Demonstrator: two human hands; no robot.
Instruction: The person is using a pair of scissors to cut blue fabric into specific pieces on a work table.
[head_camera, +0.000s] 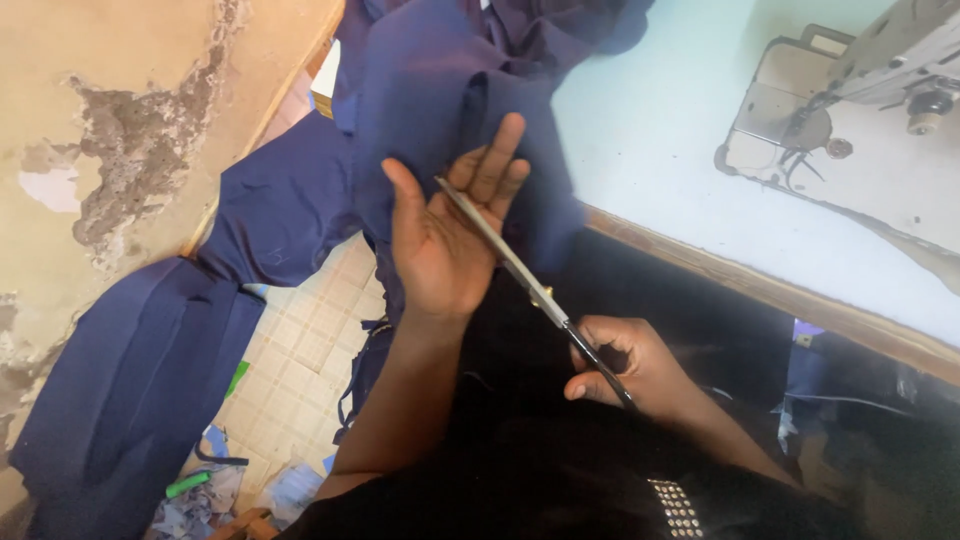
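Observation:
My left hand (445, 235) is raised palm up with fingers spread, resting against a piece of navy blue fabric (430, 95) that hangs off the table's edge. My right hand (625, 365) grips the black handles of long steel scissors (510, 260). The blades look closed and lie diagonally across my left palm, tip near the base of my fingers. More navy fabric (150, 360) drapes down on the left toward the floor.
A sewing machine (860, 90) stands at the top right on a pale blue table (660, 140) with a wooden front edge. A cracked, peeling wall (100, 130) fills the left. Cloth scraps (215, 480) lie on the tiled floor (300, 350) below.

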